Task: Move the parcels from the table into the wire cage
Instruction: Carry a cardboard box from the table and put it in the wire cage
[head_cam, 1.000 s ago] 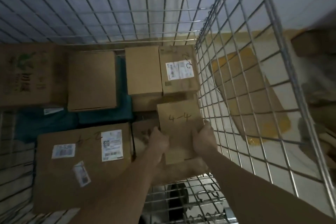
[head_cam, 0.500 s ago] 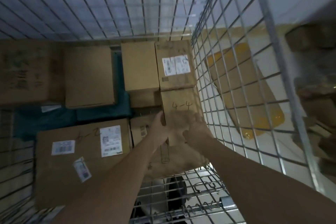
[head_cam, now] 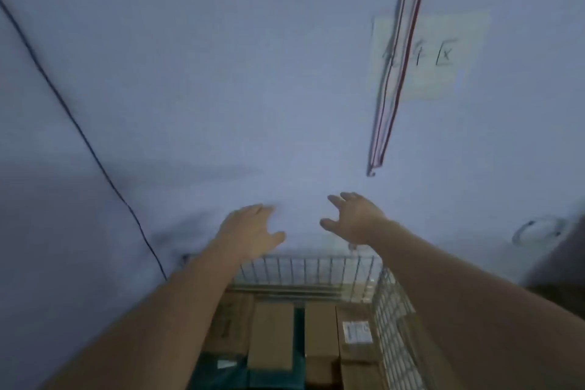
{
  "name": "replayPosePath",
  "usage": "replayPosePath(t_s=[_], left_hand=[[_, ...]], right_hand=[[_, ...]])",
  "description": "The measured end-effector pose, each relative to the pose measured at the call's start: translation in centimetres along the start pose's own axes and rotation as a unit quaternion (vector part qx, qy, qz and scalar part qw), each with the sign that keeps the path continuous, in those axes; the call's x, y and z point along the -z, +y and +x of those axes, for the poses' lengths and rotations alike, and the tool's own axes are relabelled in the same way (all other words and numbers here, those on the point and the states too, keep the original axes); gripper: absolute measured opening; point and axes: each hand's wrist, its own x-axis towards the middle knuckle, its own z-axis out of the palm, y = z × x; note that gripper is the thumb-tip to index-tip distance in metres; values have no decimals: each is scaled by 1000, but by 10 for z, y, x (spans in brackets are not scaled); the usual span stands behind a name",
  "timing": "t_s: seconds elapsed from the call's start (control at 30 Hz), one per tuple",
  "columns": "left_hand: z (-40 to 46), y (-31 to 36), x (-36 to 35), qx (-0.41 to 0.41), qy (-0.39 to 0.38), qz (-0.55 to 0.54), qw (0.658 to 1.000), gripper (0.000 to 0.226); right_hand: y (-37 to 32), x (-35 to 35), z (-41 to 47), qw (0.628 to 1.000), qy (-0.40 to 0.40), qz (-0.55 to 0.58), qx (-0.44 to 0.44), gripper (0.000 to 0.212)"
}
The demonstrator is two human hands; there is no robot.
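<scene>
**Both hands raised bare above the loaded cage**

A thin dark cable (head_cam: 79, 131) runs slantwise down the smooth, pale blue-grey wall (head_cam: 221, 73) at the far left, ending near the cage's back corner. Next comes the left hand (head_cam: 250, 231), lifted in front of the wall with its fingers loosely spread and the thumb out to the side, holding nothing. Its bare forearm crosses over the left part of the cage.

Below and between the arms sits the wire cage (head_cam: 316, 271), a grid of thin metal rods with a straight back wall and a right side wall running toward the camera. Inside it lie the parcels (head_cam: 272, 336): flat-topped brown cardboard boxes packed side by side, with a strip of teal material showing between and beneath them. One box near the right wall carries a white printed label (head_cam: 357, 332); its text is too blurred to read.

The right hand (head_cam: 354, 218) is also up before the wall, fingers fanned and slightly curled, gripping nothing.

Above it hangs a bundle of thin red and grey cords (head_cam: 399, 66), passing over a pale paper sign (head_cam: 443, 54) with handwritten marks. At the far right a rounded fitting (head_cam: 535, 229) on the wall is blurred.
</scene>
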Motion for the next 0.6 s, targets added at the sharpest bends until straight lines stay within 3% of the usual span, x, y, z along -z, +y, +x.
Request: replayPosePath(t_s=[0.13,0.27,0.43,0.6], left_hand=[[-65,1,157,27,135,46,989,87],[-136,7,241,75,211,58,973,86],[-228,5,271,170,251,62,951,86],[-356,-18,252,315,261,61,911,83]], right_hand=[[-60,142,-38,992,115,-13,56,82],[-90,218,-72,981,168,-6,96,83],[-135,247,-100,970,172,-9,172,83],[-242,226,-147,935,125,-37,329,83]])
